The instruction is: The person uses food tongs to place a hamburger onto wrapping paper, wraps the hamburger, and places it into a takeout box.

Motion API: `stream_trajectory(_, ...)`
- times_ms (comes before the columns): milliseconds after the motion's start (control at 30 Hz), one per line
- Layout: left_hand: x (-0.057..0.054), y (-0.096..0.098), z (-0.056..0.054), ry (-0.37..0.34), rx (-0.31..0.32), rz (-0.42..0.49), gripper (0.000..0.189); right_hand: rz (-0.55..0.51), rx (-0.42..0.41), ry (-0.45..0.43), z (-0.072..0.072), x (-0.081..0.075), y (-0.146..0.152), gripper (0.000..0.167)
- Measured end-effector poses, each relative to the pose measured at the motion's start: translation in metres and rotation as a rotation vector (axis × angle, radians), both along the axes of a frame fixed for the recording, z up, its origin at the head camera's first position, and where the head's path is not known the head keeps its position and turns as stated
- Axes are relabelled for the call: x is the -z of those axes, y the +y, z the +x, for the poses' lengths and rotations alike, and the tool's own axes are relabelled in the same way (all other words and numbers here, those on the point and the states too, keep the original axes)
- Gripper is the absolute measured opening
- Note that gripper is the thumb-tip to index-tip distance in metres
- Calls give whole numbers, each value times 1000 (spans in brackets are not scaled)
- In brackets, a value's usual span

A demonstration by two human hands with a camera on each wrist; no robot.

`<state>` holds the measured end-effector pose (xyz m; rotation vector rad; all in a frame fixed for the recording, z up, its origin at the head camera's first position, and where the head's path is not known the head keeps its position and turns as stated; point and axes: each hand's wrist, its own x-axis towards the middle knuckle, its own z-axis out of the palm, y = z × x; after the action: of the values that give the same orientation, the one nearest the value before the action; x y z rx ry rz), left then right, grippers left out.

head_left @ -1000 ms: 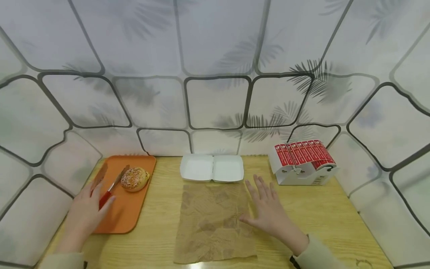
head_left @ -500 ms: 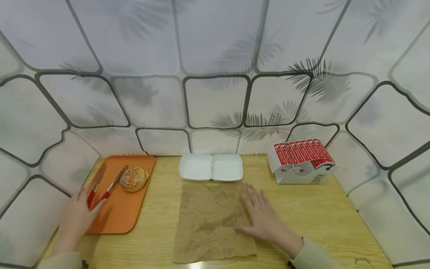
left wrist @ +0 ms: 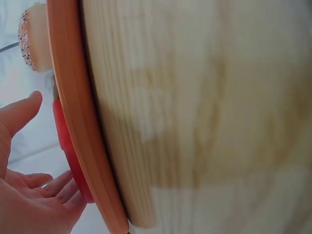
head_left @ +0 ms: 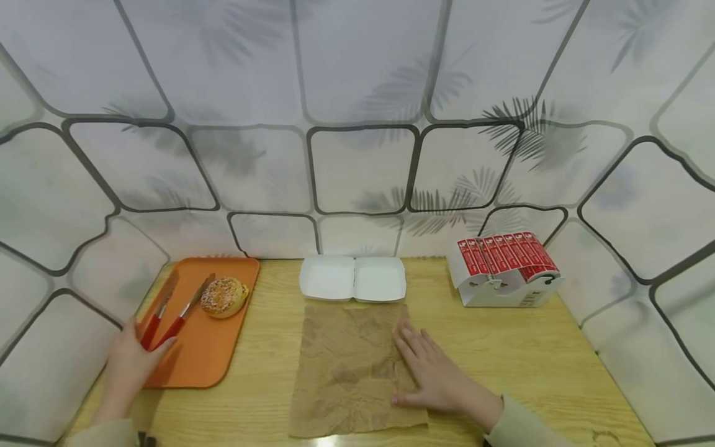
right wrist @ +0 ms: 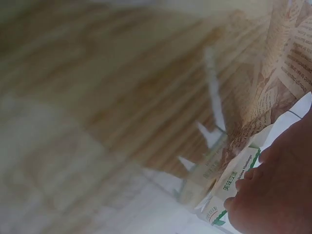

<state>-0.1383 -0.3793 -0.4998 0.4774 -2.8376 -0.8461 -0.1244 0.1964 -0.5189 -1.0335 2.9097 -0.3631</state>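
An orange tray (head_left: 203,363) lies at the left, with two red-handled knives (head_left: 149,332) and a seed-topped burger (head_left: 222,297) on it. My left hand (head_left: 127,360) is at the tray's near left edge, thumb and fingers spread around the handle ends. In the left wrist view the fingers (left wrist: 58,187) reach right beside a red handle (left wrist: 73,163), and the thumb stands apart from it. A creased sheet of brown paper (head_left: 343,372) lies flat at the middle. My right hand (head_left: 432,375) rests on its right edge with fingers straight.
Behind the paper stands an opened white clamshell box (head_left: 353,280). A white carton holding several red-labelled packs (head_left: 505,270) sits at the back right. A patterned curtain (head_left: 357,167) walls in the wooden table (head_left: 530,366) at the back and sides.
My right hand has moved left and toward me onto the paper's right edge. My left hand has drawn back slightly from the knife handles toward the tray's edge.
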Motion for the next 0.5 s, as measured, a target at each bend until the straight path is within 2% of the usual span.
stream_trajectory(233,5,-1,-5,19,7,25,66,40,-10,-71,-2,6,0,127)
stream_trajectory(400,8,0,-8,13,16,31,69,46,-27,-80,-3,6,0,127)
stream_trajectory(500,9,2,-9,4,2,33,68,56,-35,-83,-2,5,-1,127)
